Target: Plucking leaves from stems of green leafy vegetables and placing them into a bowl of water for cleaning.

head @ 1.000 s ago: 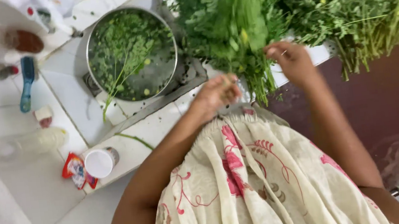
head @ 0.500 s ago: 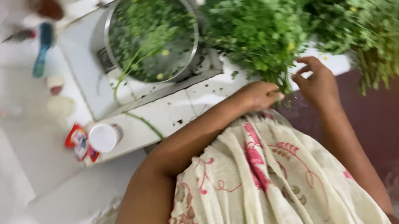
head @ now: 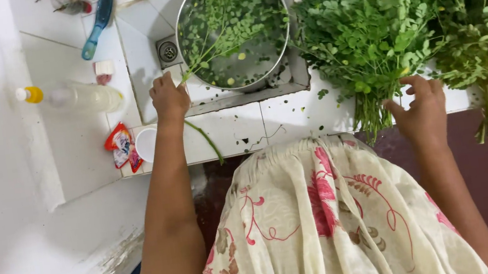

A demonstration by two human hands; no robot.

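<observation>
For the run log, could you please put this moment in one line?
left hand: holds leafy sprig over steel pot | right hand: open, at leaf bunch

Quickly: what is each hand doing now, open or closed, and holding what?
Left hand: closed on a leafy stem that reaches over the steel pot.
Right hand: open, fingers curled loosely, at the stalks of the leaf bunch, holding nothing.

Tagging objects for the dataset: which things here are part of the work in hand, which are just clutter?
In use:
left hand holding a leafy sprig over the steel pot of picked leaves
right hand at the leafy bunch
second bunch

Lying about:
clear bottle with yellow cap
blue brush
red sachets
white cup
</observation>
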